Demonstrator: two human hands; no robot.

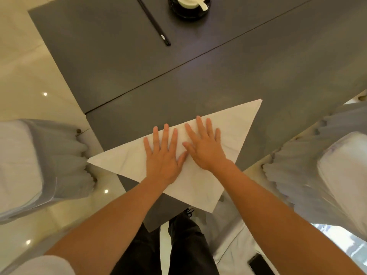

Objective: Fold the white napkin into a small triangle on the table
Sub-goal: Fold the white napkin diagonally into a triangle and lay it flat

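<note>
Dark table (278,76); left hand (162,155), right hand (204,147) spread flat over napkin (123,161), folds seemingly hidden.

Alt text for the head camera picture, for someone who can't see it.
A person's left hand and right hand press flat on a white cloth napkin folded into a large triangle on a dark grey table. Black chopsticks lie farther back.

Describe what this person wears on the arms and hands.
Both forearms are bare. The left hand and right hand show no glove, ring, watch or band. A white sleeve covers the left upper arm at the bottom corner of the picture; no sleeve shows on the right arm.
</note>
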